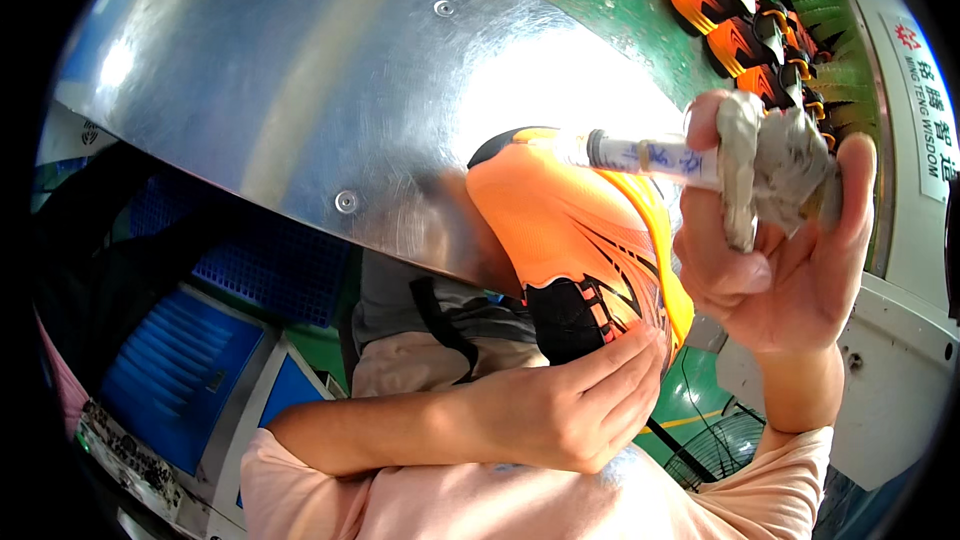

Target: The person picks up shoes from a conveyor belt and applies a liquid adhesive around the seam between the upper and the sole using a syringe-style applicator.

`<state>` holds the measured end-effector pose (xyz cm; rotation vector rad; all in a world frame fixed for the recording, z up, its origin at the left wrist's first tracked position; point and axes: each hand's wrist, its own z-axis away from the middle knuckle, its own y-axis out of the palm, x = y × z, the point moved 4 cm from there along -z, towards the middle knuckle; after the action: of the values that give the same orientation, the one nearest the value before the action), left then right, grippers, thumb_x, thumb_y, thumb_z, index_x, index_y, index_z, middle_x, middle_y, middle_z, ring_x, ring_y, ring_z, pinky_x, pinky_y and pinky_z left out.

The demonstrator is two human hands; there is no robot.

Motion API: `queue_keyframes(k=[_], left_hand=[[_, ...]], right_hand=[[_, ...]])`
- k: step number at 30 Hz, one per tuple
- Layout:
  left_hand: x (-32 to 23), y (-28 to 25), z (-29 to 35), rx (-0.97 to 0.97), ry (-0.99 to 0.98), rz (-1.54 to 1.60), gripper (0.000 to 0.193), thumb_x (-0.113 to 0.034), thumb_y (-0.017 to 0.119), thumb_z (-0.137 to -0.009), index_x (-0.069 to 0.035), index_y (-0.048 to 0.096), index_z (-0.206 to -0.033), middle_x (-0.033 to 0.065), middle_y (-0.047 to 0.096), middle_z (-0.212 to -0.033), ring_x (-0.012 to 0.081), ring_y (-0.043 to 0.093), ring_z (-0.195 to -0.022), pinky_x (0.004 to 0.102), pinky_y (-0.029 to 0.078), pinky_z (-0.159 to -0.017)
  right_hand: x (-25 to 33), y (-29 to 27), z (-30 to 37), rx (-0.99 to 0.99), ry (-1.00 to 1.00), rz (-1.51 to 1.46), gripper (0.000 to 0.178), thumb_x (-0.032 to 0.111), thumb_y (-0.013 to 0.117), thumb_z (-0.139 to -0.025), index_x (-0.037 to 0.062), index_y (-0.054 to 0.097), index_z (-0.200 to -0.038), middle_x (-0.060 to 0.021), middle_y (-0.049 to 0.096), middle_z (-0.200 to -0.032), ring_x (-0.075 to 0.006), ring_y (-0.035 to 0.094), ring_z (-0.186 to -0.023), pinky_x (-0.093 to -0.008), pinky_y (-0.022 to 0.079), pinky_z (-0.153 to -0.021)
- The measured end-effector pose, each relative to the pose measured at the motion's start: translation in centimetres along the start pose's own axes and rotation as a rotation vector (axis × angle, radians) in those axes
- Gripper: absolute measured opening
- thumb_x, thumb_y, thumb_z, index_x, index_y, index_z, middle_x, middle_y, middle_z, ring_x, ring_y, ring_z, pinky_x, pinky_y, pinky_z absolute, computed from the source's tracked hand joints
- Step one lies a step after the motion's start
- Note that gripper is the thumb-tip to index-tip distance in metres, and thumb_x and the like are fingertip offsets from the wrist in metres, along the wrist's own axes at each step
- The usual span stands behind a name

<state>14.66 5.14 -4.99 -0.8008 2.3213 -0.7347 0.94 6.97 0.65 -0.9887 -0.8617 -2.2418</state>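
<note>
An orange sneaker with black markings and a yellow sole edge stands toe up at the metal table's near edge. My left hand is closed around its black collar end, fingers along the side. In my right hand is a white syringe with blue handwriting on its barrel. A crumpled grey lump, like a dirty rag, is bunched at the syringe's rear among my fingers. The syringe's front end points left and reaches the sneaker's toe area; whether its tip touches cannot be made out.
The shiny metal table spreads across the upper left. Several orange and black sneakers line up at the upper right beside a white machine. A blue crate and blue cabinet door are below the table; a fan stands lower right.
</note>
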Motion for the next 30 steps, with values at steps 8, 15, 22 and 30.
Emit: queue_keyframes(k=[8, 15, 22, 30], left_hand=[[0.1, -0.2, 0.0, 0.009, -0.04, 0.057, 0.018, -0.012, 0.057, -0.076, 0.0, 0.065, -0.086, 0.0121, 0.065, -0.095, 0.024, 0.064, -0.093, 0.0374, 0.049, -0.093], [0.1, -0.6, -0.6, 0.068, -0.072, 0.071, 0.016, -0.009, 0.058, -0.077, -0.001, 0.066, -0.089, 0.0117, 0.066, -0.097, 0.0254, 0.064, -0.098, 0.0369, 0.051, -0.089], [-0.3, -0.5, -1.4, 0.127, -0.106, 0.017, 0.015, -0.007, 0.06, -0.074, -0.003, 0.067, -0.086, 0.0092, 0.067, -0.095, 0.0237, 0.064, -0.097, 0.0358, 0.051, -0.088], [-0.6, -0.1, -1.4, 0.156, -0.049, -0.033, 0.014, -0.006, 0.062, -0.074, -0.003, 0.066, -0.087, 0.0111, 0.067, -0.094, 0.0265, 0.065, -0.093, 0.0392, 0.053, -0.085]], right_hand=[[-2.3, -2.7, 4.4, 0.016, -0.201, 0.111, 0.072, 0.073, 0.041, -0.082, 0.0071, 0.035, -0.111, 0.0026, 0.034, -0.05, -0.006, 0.024, -0.038, -0.0221, 0.02, -0.037], [-6.1, -5.2, 8.1, 0.022, -0.501, -0.167, 0.088, 0.078, 0.031, -0.08, -0.0037, 0.037, -0.111, 0.0051, 0.039, -0.058, -0.0031, 0.033, -0.045, -0.0182, 0.025, -0.044], [-8.4, -6.2, 10.1, -0.038, -0.47, -0.223, 0.085, 0.076, 0.033, -0.08, -0.0026, 0.036, -0.112, 0.0031, 0.04, -0.059, -0.0034, 0.034, -0.045, -0.0175, 0.026, -0.044], [-11.3, -7.4, 13.2, -0.003, -0.514, -0.326, 0.086, 0.076, 0.036, -0.079, -0.0029, 0.036, -0.113, -0.0011, 0.044, -0.064, -0.0043, 0.037, -0.049, -0.0174, 0.029, -0.046]])
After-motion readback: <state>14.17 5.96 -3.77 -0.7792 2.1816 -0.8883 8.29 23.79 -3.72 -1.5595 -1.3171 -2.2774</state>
